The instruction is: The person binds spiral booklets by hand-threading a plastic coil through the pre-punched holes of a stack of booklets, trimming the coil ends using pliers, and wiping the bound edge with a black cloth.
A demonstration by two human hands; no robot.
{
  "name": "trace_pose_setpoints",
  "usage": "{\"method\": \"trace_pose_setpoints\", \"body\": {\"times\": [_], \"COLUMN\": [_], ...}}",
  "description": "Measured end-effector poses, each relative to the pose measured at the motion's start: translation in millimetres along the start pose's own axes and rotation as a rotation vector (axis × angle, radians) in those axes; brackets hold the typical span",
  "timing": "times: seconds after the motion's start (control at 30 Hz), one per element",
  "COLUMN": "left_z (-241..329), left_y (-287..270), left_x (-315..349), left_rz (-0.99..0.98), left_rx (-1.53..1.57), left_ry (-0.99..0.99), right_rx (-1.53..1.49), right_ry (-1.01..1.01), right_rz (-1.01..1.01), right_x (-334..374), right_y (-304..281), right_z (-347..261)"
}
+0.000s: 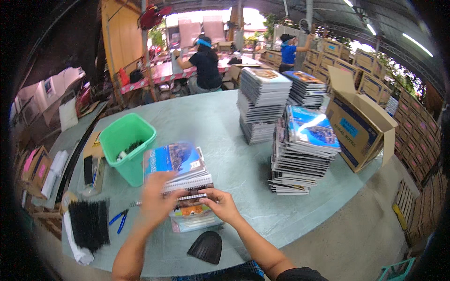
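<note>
- Notebooks [191, 177] are pinched at near edge by right hand [221, 204].
- Left hand [158, 195] is blurred; grip cannot be told.
- Pliers [124, 214] are laid near left.

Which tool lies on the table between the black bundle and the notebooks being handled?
Blue-handled pliers lie between the black bundle and the notebooks, as the head view shows.

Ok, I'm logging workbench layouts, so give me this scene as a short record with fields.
left hand: blurred, at the near notebook pile
right hand: at that pile's spiral edge
left side: green bin, blue-handled pliers, black strands
near edge: black curved piece
right side: stacked notebooks, open cardboard box
background: person in dark, person in blue
</note>
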State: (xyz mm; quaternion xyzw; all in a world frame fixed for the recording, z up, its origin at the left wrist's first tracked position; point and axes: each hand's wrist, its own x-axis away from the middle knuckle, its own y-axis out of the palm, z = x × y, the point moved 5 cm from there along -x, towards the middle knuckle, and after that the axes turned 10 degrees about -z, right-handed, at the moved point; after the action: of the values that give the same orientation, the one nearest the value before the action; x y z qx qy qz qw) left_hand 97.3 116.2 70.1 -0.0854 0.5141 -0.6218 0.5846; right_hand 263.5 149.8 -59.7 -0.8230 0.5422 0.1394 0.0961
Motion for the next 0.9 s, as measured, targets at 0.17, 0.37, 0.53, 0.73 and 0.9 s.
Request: {"method": "trace_pose_setpoints", "body": {"times": [0.17, 0.37, 0.53, 0.73, 0.9], "left_z": [-177.6, -306.6, -257.7, -204.2, -99.9], "left_y": [-67.2, 3.3, -6.9, -33.5, -37.6], "left_x": [79.0, 216.8, 222.7, 189.1, 163.3], "left_rz": [0.359, -0.015, -0.104, 0.211, -0.106], "left_rx": [0.017, -0.766, -0.648, -0.111, 0.755], "left_ry": [-0.383, -0.597, -0.731, -0.781, -0.773], "right_rx": [-0.098, 0.017, 0.796, 1.036, 0.89], "right_ry": [0.008, 0.126, 0.009, -0.085, -0.092], "right_rz": [-0.019, -0.114, -0.344, -0.489, -0.562], "right_x": [-6.2, -10.7, -32.6, -61.1, -86.8], "right_y": [4.5, 4.3, 42.0, 124.6, 167.8], "right_z": [4.6, 2.5, -70.1, -70.5, -61.2]}}
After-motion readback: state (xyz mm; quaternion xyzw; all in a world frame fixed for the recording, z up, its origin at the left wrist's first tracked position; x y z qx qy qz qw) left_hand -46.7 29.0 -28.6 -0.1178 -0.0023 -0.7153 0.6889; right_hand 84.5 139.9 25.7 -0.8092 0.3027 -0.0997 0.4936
